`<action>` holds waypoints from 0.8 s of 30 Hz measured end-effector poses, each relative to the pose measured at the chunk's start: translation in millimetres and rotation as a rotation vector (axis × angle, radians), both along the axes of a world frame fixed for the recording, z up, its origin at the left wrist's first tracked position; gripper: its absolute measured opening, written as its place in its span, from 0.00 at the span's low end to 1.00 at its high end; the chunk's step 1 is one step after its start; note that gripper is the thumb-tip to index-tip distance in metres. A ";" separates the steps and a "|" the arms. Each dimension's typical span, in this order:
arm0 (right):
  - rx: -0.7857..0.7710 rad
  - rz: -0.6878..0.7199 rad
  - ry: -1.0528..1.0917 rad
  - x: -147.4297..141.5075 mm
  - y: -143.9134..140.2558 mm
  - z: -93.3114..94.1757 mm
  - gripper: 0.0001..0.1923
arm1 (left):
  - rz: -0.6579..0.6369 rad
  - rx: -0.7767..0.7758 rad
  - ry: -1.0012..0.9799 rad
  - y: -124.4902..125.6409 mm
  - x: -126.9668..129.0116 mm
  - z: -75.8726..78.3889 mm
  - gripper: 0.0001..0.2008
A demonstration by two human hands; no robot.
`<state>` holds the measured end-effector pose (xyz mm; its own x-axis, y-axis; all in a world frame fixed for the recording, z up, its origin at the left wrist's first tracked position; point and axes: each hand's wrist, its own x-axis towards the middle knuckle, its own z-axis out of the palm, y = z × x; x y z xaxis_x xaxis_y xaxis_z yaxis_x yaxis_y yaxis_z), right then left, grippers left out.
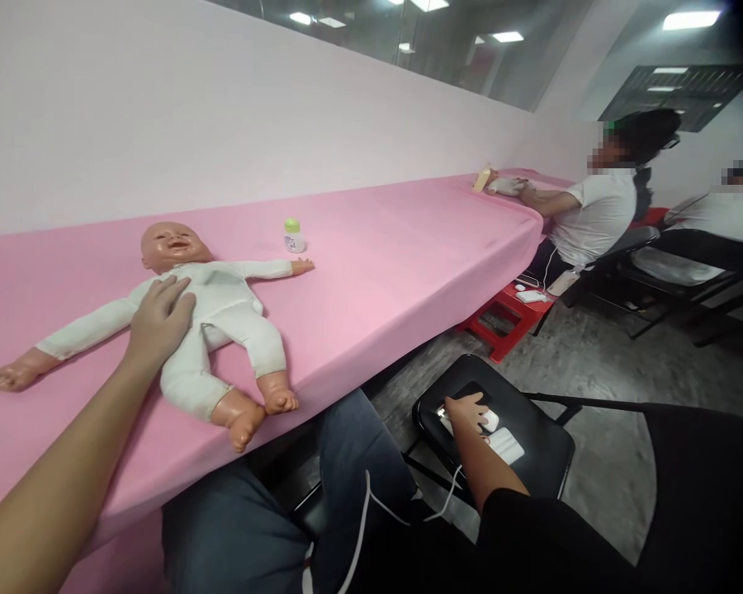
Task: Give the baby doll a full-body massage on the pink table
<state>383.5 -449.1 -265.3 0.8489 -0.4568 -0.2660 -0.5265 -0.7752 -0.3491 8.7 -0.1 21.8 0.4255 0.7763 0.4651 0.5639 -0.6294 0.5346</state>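
Resting left hand [159, 318] flat, fingers released, on doll [214, 309] chest; keep pressure light. Right hand [467, 412] fingers curled over white device [492, 422]; bottle [293, 236] beyond.

Looks like a training room: long pink-covered table [409, 247], practice baby doll [204, 322], seated co-workers [594, 206], ceiling strip lights [690, 20]
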 end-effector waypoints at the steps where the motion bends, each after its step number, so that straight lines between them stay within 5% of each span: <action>1: 0.002 0.003 -0.004 -0.8 -0.8 0.6 0.54 | -0.001 0.001 0.007 0.5 -0.3 -0.3 0.30; 24: 0.086 0.122 -0.142 -13.1 -13.2 -9.4 0.54 | -0.016 0.033 0.013 5.3 -4.1 -0.8 0.27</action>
<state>370.4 -462.3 -274.7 0.9283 -0.3291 -0.1733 -0.3714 -0.7942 -0.4810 4.6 5.2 21.1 0.4439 0.7539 0.4844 0.5603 -0.6553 0.5065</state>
